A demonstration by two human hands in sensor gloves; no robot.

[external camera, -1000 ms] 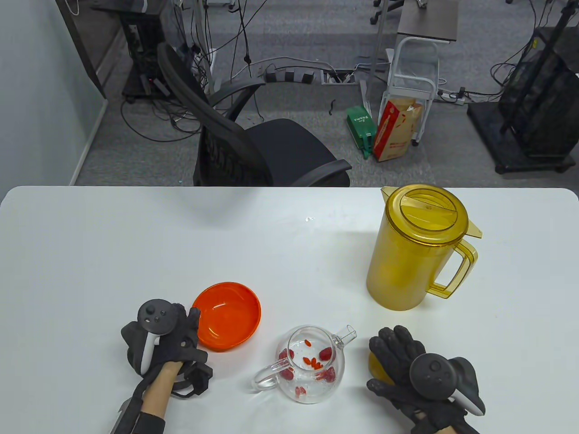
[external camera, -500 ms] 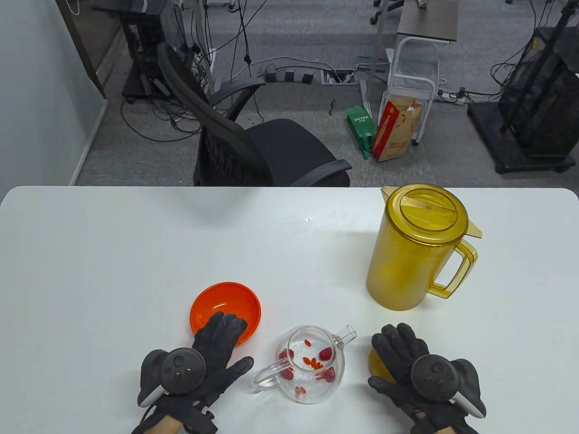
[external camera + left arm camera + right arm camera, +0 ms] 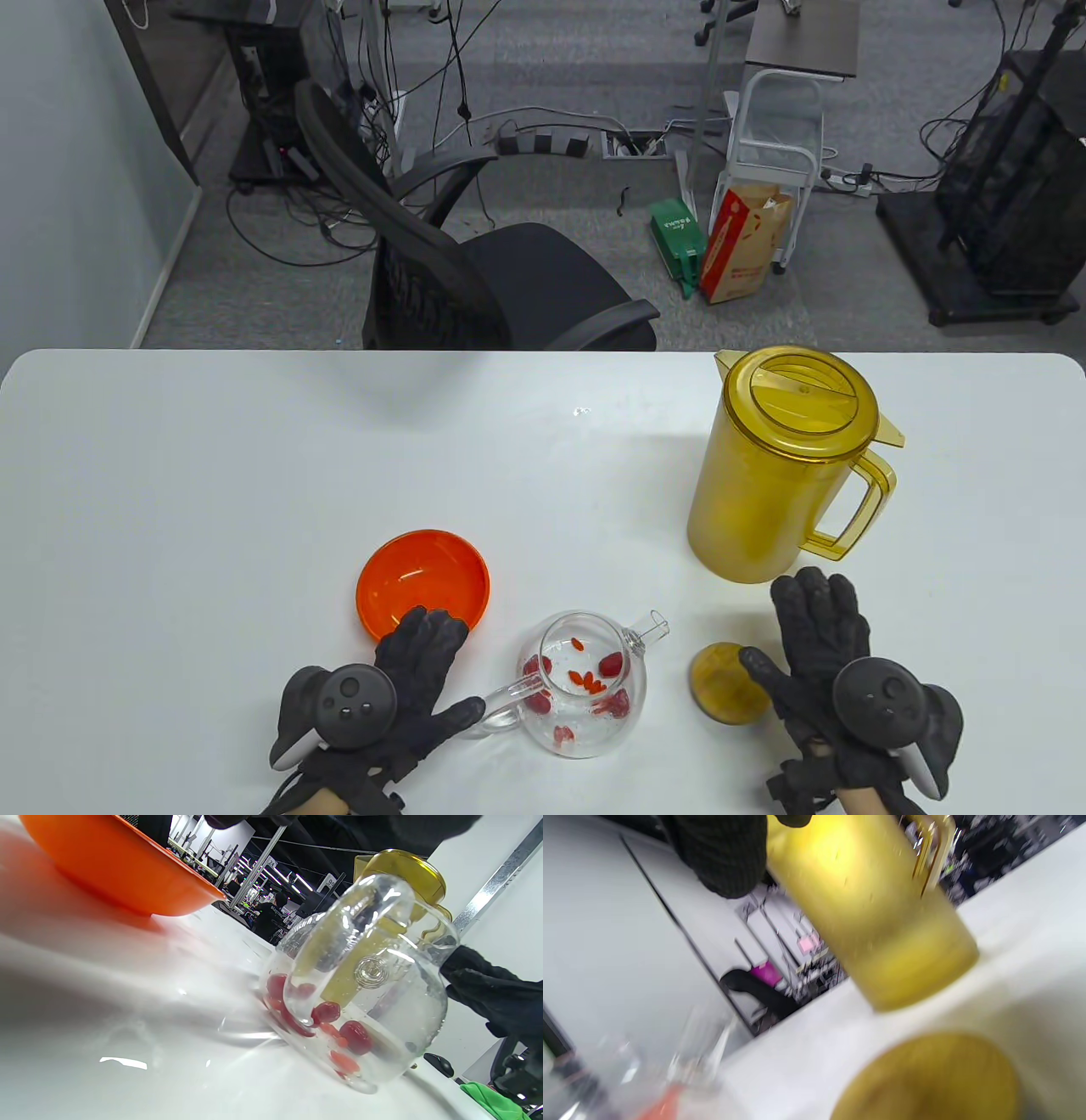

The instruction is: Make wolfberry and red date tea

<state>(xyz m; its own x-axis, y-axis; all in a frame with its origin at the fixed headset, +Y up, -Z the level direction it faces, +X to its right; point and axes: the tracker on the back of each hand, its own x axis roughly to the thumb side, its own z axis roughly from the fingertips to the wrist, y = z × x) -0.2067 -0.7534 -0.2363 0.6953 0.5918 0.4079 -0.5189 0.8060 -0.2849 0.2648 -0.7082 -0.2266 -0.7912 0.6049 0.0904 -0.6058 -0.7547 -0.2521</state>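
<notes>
- Teapot (image 3: 585, 684) on desk (image 3: 254, 475), holding red dates and wolfberries; left hand (image 3: 399, 688) spread, thumb at handle
- Right hand (image 3: 836, 671) spread, grasping nothing, beside yellow lid (image 3: 721, 692), below pitcher (image 3: 780, 467)

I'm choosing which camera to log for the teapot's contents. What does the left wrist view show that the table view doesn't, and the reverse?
Only the left wrist view shows the glass teapot side-on, with red dates lying at its bottom and the orange bowl's underside. Only the table view shows the left hand by the teapot's handle, the right hand spread near the round yellow lid, and the whole yellow pitcher. Both show the teapot, dates, bowl and white table.
</notes>
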